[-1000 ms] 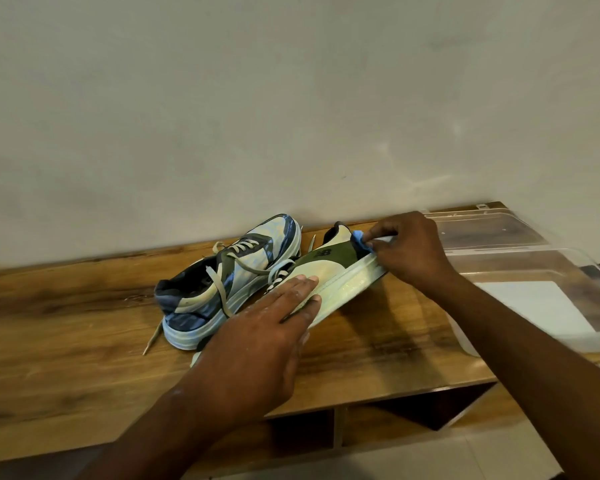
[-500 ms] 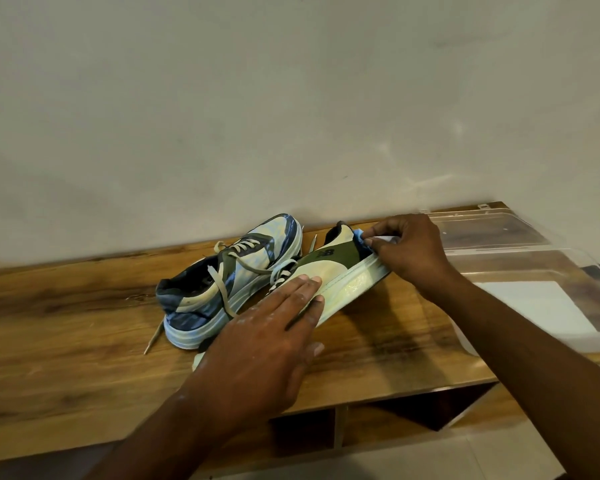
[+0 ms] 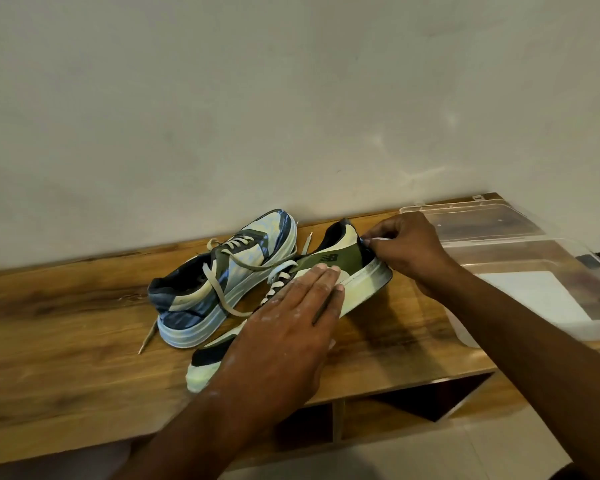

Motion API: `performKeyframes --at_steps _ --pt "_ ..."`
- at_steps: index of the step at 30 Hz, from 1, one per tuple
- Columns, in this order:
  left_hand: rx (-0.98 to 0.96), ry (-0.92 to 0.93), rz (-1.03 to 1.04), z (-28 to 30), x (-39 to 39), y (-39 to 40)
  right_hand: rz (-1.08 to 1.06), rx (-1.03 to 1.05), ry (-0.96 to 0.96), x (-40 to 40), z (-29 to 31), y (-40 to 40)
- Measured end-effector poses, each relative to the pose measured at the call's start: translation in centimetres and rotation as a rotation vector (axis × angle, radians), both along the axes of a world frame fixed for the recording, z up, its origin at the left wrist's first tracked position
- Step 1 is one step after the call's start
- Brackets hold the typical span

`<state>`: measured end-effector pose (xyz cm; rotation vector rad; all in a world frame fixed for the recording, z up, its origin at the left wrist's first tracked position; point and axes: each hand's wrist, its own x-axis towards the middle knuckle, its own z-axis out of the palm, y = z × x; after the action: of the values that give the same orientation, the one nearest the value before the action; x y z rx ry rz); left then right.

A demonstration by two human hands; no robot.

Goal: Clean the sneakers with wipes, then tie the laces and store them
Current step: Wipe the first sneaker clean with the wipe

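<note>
Two sneakers lie on a wooden shelf top [image 3: 66, 327]. The blue and cream sneaker [image 3: 222, 271] stands at the back, its laces loose. The olive and cream sneaker [image 3: 340, 268] lies tipped on its side in front, heel toward the right. My left hand [image 3: 291, 320] presses flat on its middle with straight fingers. My right hand [image 3: 409, 251] pinches a small white wipe [image 3: 378, 240] against the heel; most of the wipe is hidden under the fingers.
A clear plastic storage box [image 3: 520, 268] sits at the right end of the shelf top, its lid [image 3: 482, 220] open behind it. A plain wall rises close behind. Below the top are open cubbies [image 3: 413, 403].
My right hand has shifted the wipe slightly up along the heel of the olive sneaker. My left hand stays pressed on the shoe. The view has tilted a little.
</note>
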<state>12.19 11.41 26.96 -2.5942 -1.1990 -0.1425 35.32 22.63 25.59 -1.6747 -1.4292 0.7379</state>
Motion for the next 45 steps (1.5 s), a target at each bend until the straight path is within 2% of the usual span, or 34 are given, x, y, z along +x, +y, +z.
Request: performKeyframes --at_steps 4,12,18,23,26,28,30,32,35,38,41,45 --pt "0.015 0.065 -0.031 -0.1 0.8 -0.5 0.025 0.047 -0.008 0.4 -0.3 -0.6" --pt "0.042 0.046 -0.129 -1.6 0.3 -0.6 0.121 0.113 -0.101 1.2 0.1 -1.8" --pt "0.056 0.032 -0.259 -3.1 -1.6 0.4 0.218 0.058 -0.198 2.5 1.2 -2.8" --pt "-0.045 -0.021 -0.300 -4.3 -1.8 1.5 0.264 0.072 -0.310 3.2 1.2 -3.5" --pt "-0.090 -0.032 -0.279 -4.5 -1.6 1.8 0.423 -0.002 -0.339 3.5 1.6 -4.2" --pt "-0.106 -0.061 -0.252 -4.5 -1.2 2.0 0.554 -0.063 -0.432 2.7 1.3 -5.3" --pt "-0.105 -0.079 -0.243 -4.6 -0.7 2.0 0.529 -0.007 -0.551 2.3 1.0 -5.9" --pt "-0.078 -0.113 -0.229 -4.6 -0.3 1.9 0.386 0.084 -0.509 2.9 1.2 -5.5" --pt "-0.028 -0.192 -0.166 -4.5 0.0 1.8 0.191 0.125 -0.341 4.2 1.3 -4.3" --pt "-0.002 -0.176 -0.109 -4.5 0.2 1.8 0.266 0.106 -0.207 3.4 1.0 -3.8" --pt "-0.020 -0.176 -0.080 -4.6 0.6 1.4 0.306 0.126 -0.168 2.9 1.0 -3.7" --pt "-0.014 -0.287 -0.075 -4.2 0.7 0.7 0.354 0.119 -0.140 3.6 1.8 -4.6"
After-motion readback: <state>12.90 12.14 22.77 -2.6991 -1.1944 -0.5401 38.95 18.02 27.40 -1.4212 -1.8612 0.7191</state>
